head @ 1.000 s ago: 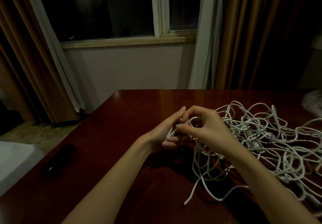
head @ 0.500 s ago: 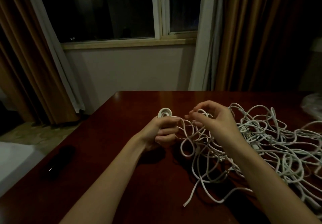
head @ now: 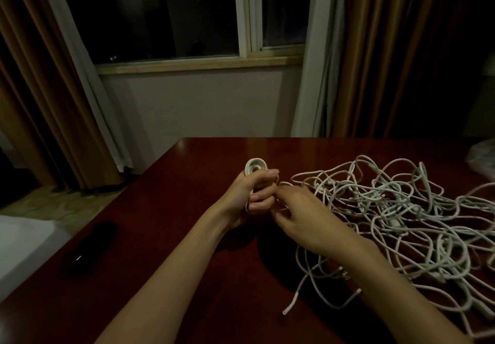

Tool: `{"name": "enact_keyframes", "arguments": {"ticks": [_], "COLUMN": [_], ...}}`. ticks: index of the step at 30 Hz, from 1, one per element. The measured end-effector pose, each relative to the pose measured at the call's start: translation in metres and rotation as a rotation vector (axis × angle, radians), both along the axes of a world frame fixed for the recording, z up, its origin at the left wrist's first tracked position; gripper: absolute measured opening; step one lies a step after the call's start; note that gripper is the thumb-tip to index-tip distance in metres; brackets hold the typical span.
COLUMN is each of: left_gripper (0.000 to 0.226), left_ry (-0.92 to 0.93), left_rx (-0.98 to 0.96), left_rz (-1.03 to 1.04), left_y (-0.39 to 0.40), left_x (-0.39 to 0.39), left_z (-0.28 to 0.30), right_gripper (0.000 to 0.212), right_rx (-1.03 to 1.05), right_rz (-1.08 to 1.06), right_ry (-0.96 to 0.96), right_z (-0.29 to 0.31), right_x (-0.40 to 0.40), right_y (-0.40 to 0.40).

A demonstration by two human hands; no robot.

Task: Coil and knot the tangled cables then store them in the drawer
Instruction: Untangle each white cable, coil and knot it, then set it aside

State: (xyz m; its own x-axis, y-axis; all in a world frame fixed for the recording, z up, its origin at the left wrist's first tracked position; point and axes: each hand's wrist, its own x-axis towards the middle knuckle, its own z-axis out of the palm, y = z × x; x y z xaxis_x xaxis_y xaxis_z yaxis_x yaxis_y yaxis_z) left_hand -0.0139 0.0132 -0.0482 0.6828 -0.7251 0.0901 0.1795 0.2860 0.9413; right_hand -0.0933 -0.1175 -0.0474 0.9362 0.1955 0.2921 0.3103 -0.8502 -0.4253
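Note:
My left hand (head: 250, 196) grips a small coil of white cable (head: 255, 167); its loops stick up above my fist. My right hand (head: 302, 216) is just right of the left one, fingers curled beside the left fingers, and seems to pinch a white strand leading off the coil, though the fingertips are partly hidden. A big tangle of white cables (head: 396, 218) sprawls over the dark red table (head: 187, 236) to the right, with a loose end (head: 289, 305) lying near my right forearm. No drawer is in view.
A dark oblong object (head: 92, 247) lies near the table's left edge. Something pale and plastic-looking (head: 482, 156) sits at the far right edge. Behind the table are a wall, a window and brown curtains. A white surface (head: 18, 239) lies lower left, beyond the table.
My left hand closed into a fist on the coil and raised it upright. My right hand dropped from above the tangle and came in close to the left fingers.

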Motion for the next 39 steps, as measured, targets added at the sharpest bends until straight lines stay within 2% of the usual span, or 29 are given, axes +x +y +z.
{"name": "enact_keyframes", "arguments": {"ticks": [2,4,6,9,11,13,18,22,24,28,31,35,39], "left_gripper": [0.039,0.040,0.043,0.046,0.045,0.034,0.048,0.048,0.046,0.047,0.052,0.058,0.049], "left_ry": [0.025,0.034,0.001,-0.038,-0.076,-0.142,-0.079,-0.105,-0.140,-0.160,-0.067,0.047,0.302], "left_rx": [-0.027,-0.032,0.006,0.089,0.116,0.160,0.121,0.194,0.220,0.270,0.213,0.061,-0.174], "left_rz": [-0.004,0.002,0.002,0.018,0.002,-0.037,-0.100,0.085,0.198,0.245,0.209,0.131,0.167], "left_y": [0.002,0.005,0.006,0.003,0.004,0.002,-0.006,-0.005,-0.008,-0.012,-0.012,-0.013,-0.013], "left_x": [0.001,0.003,0.002,-0.003,-0.005,-0.009,-0.016,-0.012,-0.011,-0.012,-0.014,-0.015,-0.011], "left_z": [0.003,0.006,0.007,0.008,0.008,0.009,0.009,0.010,0.007,0.006,0.008,0.007,0.008], "right_gripper": [0.023,0.020,0.009,0.017,0.013,0.009,0.012,0.003,0.007,0.006,0.005,0.017,0.035], "right_rx": [0.395,0.675,0.881,1.000,0.972,0.940,0.889,0.736,0.690,0.622,0.532,0.339,0.217], "right_rz": [0.019,0.030,0.019,-0.022,-0.045,-0.094,-0.151,-0.144,-0.147,-0.212,-0.192,-0.164,-0.110], "right_ry": [0.076,0.134,0.146,0.024,-0.117,-0.224,-0.190,-0.155,-0.159,-0.248,-0.299,-0.423,-0.324], "right_z": [-0.001,-0.002,-0.001,0.001,0.005,0.009,0.006,0.007,0.007,0.008,0.007,-0.003,-0.012], "right_x": [0.003,0.006,0.008,0.008,0.006,0.004,0.005,0.005,0.004,0.004,0.001,0.004,0.006], "right_y": [0.001,0.001,0.001,-0.003,-0.006,-0.010,-0.012,-0.014,-0.015,-0.022,-0.019,-0.010,-0.002]}}
